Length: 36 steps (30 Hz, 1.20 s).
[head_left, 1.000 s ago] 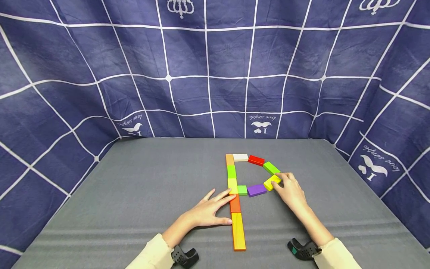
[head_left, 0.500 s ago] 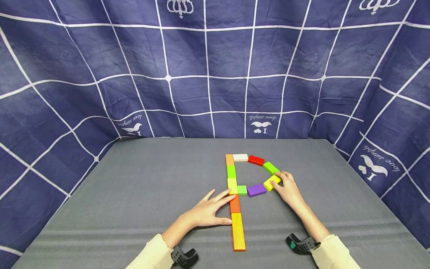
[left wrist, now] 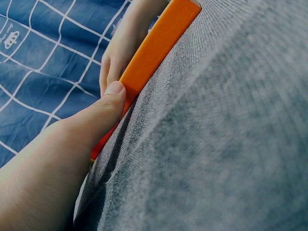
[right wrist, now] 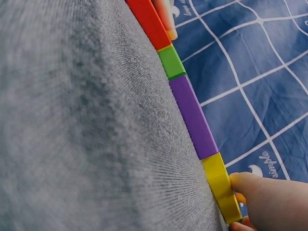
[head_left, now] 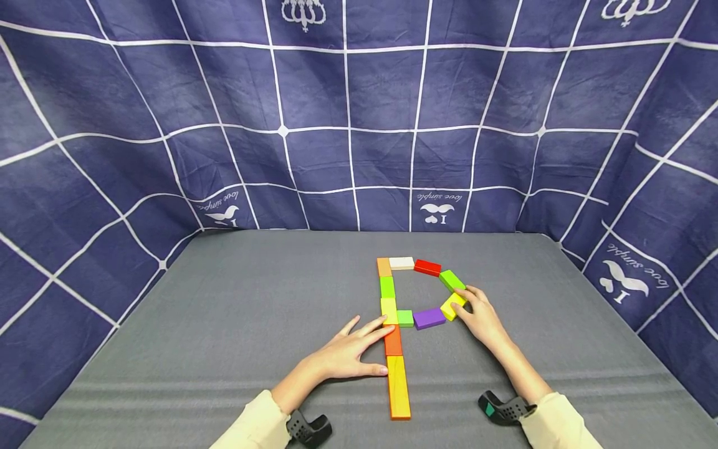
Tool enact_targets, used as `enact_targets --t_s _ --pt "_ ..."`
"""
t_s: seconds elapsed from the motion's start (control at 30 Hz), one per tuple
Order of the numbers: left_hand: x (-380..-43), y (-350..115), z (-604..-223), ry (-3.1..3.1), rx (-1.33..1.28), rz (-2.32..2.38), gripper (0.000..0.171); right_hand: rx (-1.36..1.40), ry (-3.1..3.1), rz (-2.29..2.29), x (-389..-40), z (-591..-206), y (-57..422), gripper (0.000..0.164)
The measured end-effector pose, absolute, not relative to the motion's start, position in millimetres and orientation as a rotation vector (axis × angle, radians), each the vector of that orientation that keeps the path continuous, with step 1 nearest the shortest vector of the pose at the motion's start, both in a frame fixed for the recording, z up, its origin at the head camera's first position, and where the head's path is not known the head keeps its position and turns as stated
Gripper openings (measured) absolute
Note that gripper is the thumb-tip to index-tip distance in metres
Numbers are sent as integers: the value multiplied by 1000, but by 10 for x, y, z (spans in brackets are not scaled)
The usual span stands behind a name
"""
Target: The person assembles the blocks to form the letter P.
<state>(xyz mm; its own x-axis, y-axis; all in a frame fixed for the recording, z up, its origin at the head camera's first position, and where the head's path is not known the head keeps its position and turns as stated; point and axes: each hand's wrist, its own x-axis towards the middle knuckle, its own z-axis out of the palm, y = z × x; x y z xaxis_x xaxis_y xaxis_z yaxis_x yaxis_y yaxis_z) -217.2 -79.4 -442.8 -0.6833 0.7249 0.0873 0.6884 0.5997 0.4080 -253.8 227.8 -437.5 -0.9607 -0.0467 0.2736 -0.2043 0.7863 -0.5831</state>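
In the head view, my right hand (head_left: pixel 483 319) pinches a yellow block (head_left: pixel 452 307) at the lower right of a closed loop of blocks. That block lies slanted between a green block (head_left: pixel 452 280) and a purple block (head_left: pixel 429 318); the right wrist view shows thumb and fingers on the yellow block (right wrist: pixel 221 187). My left hand (head_left: pixel 348 357) lies with spread, fairly straight fingers along a straight column of blocks. Its fingertips rest by the pale yellow block (head_left: pixel 389 308) and the red-orange block (head_left: pixel 394 342), while the thumb touches the long yellow-orange block (head_left: pixel 399 390).
The column tops out with a green block (head_left: pixel 387 287) and an orange block (head_left: pixel 384 267). A white block (head_left: pixel 401 263) and a red block (head_left: pixel 427 268) form the loop's top; a small green block (head_left: pixel 405 318) joins its bottom. Grey cloth (head_left: pixel 269 299) meets a blue curtain (head_left: pixel 314 156) behind.
My right hand has shifted slightly left, nudging the yellow block a little left and towards me. The left hand stays in place on the column.
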Motion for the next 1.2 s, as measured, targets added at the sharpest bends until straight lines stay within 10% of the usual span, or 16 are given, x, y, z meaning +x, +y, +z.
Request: enact_targets --t_s 1.2 --pt "-2180 -794 -4438 2741 1222 625 73 301 -2842 885 -2517 -4338 2327 46"
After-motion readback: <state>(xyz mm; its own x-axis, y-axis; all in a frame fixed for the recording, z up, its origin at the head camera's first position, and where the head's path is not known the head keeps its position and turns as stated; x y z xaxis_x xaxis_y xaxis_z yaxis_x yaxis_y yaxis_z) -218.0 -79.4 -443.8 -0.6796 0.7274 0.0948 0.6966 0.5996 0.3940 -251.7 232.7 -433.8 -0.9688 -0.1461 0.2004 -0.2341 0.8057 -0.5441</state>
